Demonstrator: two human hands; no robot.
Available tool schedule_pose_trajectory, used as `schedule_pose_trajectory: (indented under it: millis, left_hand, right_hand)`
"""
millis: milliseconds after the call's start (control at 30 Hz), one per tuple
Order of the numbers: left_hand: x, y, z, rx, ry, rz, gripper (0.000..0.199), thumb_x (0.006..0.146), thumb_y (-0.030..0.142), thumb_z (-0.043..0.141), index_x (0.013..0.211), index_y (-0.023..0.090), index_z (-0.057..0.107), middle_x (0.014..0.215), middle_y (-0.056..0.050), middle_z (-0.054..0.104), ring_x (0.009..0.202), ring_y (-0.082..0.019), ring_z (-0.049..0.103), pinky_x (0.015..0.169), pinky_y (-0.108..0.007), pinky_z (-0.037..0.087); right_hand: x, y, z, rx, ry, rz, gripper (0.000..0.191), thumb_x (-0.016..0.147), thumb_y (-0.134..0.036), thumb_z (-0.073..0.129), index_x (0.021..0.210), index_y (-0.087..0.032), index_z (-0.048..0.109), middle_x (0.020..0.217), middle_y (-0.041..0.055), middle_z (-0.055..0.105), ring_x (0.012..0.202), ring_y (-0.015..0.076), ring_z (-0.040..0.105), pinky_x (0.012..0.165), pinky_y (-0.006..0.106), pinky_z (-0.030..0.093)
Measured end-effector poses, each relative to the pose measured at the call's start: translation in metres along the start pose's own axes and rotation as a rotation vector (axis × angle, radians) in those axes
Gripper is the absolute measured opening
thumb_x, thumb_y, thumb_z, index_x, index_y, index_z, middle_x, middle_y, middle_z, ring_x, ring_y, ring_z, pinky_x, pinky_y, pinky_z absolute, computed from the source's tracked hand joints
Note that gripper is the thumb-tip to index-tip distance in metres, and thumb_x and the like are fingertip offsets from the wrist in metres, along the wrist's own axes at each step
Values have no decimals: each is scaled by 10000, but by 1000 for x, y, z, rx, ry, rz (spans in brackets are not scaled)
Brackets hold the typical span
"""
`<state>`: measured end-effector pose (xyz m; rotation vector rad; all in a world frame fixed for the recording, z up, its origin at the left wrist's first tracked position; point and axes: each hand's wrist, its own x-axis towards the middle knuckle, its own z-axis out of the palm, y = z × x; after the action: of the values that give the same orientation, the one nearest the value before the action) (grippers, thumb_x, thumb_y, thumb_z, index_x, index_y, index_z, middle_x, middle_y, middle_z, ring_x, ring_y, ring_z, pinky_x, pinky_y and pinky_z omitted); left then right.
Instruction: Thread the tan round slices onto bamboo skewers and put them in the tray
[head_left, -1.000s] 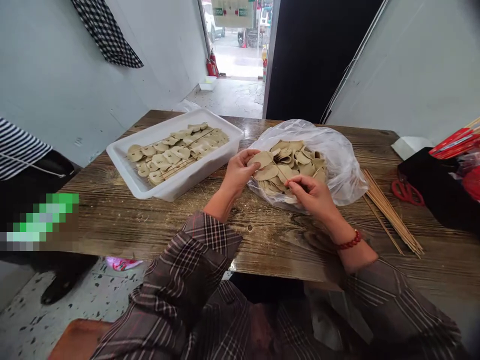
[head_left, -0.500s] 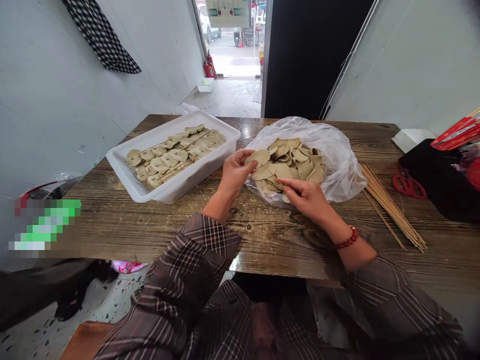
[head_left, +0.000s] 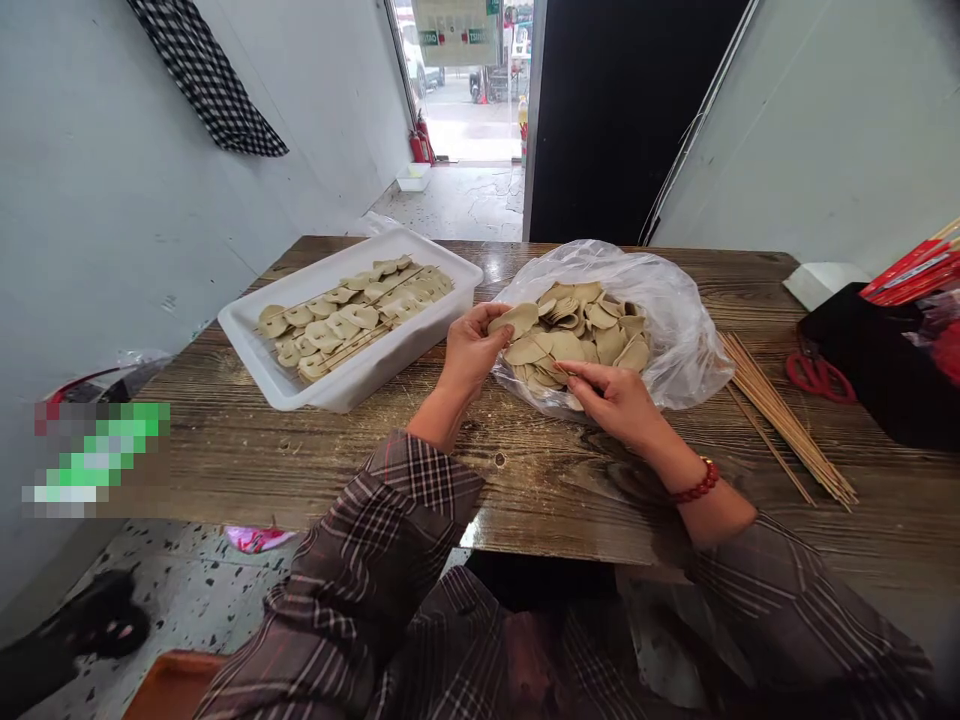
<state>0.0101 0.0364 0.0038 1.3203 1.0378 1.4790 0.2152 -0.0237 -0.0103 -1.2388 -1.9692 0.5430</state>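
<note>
My left hand (head_left: pixel 471 350) pinches a thin, roundish beige slice (head_left: pixel 517 321) between thumb and fingers, over the near left side of an open plastic bag (head_left: pixel 679 340). Loose slices of the same kind (head_left: pixel 570 347) fill the bag. Close by on the right, my right hand (head_left: pixel 616 398) grips a thin wooden skewer (head_left: pixel 556 367) with its fingers closed. Most of the skewer is hard to make out against the slices. To the left stands a white tray (head_left: pixel 352 392) with several skewers threaded with such slices (head_left: pixel 337 325) lying in it.
A bundle of bare wooden skewers (head_left: pixel 791 420) lies on the wooden table (head_left: pixel 420 480) right of the bag. Red-handled scissors (head_left: pixel 821 378) rest beside a black container (head_left: pixel 870 370) at the far right. Another person's dark shoe (head_left: pixel 112 610) shows at lower left.
The slice in my left hand now looks more tilted and curved. My hands stay almost in place. The other person's leg at lower left has moved further left. The view has shifted slightly.
</note>
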Motion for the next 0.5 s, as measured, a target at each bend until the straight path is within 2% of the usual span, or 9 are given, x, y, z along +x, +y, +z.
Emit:
schedule_pose_trajectory:
  millis: [500]
  left_hand:
    - [0, -3, 1, 322, -30, 167, 184, 698, 97, 631, 832, 163, 738, 864, -32, 693, 735, -120, 541, 624, -222, 410]
  right_hand:
    - [1, 3, 3, 13, -27, 11, 354, 883, -217, 511, 1126, -142, 756, 891, 83, 782, 742, 195, 697, 678, 297, 516]
